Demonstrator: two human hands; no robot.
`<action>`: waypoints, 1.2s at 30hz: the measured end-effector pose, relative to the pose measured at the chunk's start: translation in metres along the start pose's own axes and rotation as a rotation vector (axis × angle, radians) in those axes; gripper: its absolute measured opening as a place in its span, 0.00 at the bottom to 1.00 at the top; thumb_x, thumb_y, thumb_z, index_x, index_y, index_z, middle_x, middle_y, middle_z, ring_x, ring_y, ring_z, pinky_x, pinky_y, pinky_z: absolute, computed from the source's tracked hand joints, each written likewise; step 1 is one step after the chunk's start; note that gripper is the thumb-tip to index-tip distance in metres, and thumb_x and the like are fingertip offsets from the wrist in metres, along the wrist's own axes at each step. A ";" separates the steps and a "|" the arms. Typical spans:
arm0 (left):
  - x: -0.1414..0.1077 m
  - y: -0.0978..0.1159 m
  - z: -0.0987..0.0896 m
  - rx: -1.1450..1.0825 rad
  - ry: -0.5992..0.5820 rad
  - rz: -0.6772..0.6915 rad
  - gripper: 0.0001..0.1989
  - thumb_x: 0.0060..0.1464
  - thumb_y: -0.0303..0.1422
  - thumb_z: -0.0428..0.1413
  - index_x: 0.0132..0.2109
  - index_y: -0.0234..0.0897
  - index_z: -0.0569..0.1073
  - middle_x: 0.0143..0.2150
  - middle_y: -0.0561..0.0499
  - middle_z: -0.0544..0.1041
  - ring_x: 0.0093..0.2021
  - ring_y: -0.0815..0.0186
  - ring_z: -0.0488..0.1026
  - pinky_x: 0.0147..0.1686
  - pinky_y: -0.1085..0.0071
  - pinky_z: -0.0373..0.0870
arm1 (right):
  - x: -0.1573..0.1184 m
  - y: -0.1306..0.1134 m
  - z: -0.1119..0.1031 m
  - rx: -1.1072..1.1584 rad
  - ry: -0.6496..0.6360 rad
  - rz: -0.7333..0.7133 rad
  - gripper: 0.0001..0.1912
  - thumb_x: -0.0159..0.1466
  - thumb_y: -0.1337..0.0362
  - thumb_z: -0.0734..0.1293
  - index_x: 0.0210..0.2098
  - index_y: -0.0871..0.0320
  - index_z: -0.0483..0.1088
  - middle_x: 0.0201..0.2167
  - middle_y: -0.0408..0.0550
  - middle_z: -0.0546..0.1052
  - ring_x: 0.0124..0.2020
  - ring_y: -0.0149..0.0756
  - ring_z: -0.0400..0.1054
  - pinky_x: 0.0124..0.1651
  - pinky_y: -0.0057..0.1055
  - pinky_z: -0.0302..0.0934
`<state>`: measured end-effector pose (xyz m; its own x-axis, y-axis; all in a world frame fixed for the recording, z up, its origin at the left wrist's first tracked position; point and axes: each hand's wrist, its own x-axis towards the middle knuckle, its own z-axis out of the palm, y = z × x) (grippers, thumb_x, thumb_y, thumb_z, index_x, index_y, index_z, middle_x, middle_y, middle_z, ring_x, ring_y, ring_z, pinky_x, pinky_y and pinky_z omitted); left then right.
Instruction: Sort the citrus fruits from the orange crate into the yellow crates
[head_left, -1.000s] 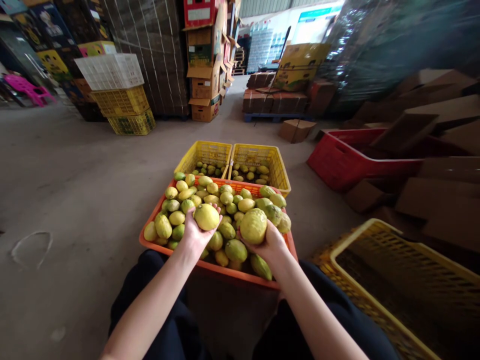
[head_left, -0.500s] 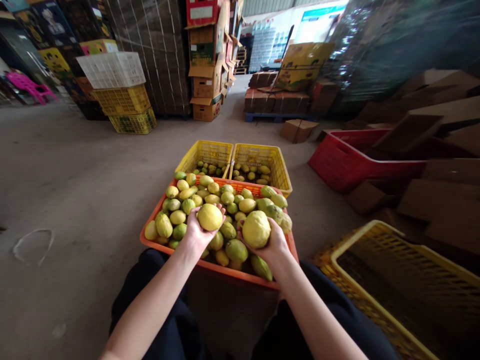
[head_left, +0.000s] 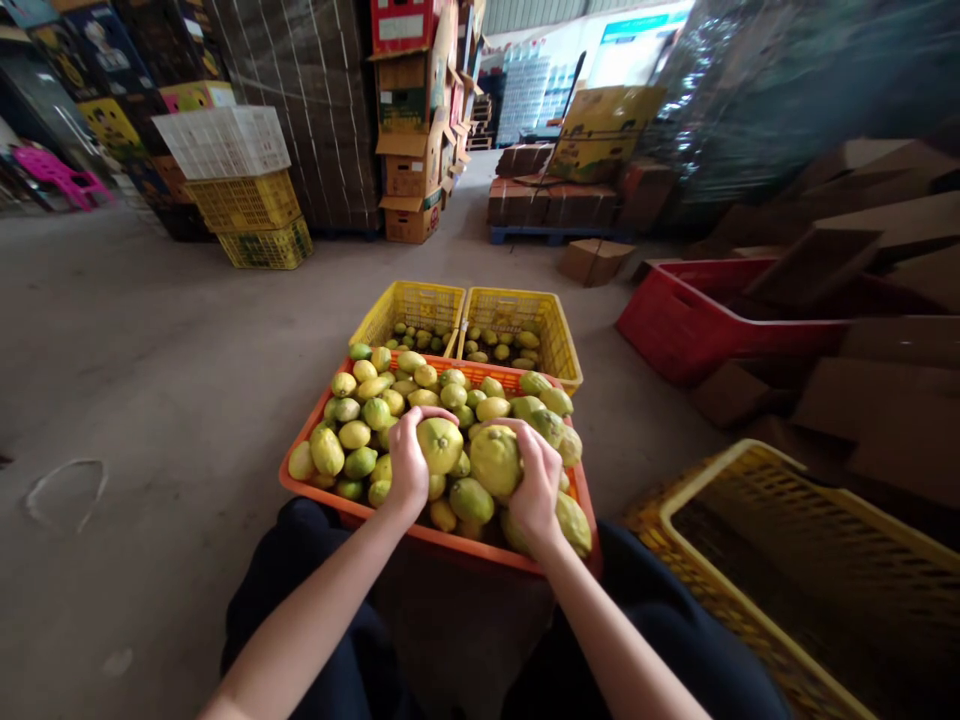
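Observation:
An orange crate (head_left: 330, 508) full of yellow-green fruits stands between my knees. My left hand (head_left: 414, 455) is curled round the left side of a round yellow-green fruit (head_left: 440, 446), its end facing up. In my right hand (head_left: 534, 475) is a larger, bumpy yellow-green fruit (head_left: 495, 461), gripped from the right. Both fruits are above the pile, close to each other with a small gap between them. Several other fruits lie around and below my hands. My fingertips are partly hidden behind the fruits.
Two yellow crates (head_left: 409, 292) (head_left: 562, 340) holding smaller fruits adjoin the far side. A yellow crate (head_left: 739, 560) is at the near right, with a red crate (head_left: 675, 325) and cardboard (head_left: 877, 400) beyond. Stacked crates (head_left: 244, 200) and boxes (head_left: 409, 165) stand behind.
Both hands have rolled from palm-up to gripping from the outer sides, turning the fruits. The two held fruits have moved closer together.

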<state>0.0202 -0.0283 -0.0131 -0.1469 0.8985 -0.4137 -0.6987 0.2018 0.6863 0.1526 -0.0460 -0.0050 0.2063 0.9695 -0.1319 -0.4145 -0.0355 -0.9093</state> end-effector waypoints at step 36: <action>0.019 0.025 -0.006 -0.010 0.035 -0.404 0.10 0.69 0.35 0.52 0.51 0.39 0.74 0.50 0.42 0.80 0.53 0.55 0.79 0.47 0.58 0.82 | 0.021 -0.004 0.000 0.273 0.097 0.739 0.05 0.67 0.60 0.66 0.37 0.54 0.69 0.26 0.44 0.75 0.27 0.39 0.74 0.24 0.31 0.70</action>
<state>-0.0042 -0.0087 -0.0078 0.1171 0.7339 -0.6691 -0.7120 0.5317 0.4586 0.1584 -0.0251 -0.0040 -0.1360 0.6917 -0.7092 -0.6744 -0.5891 -0.4452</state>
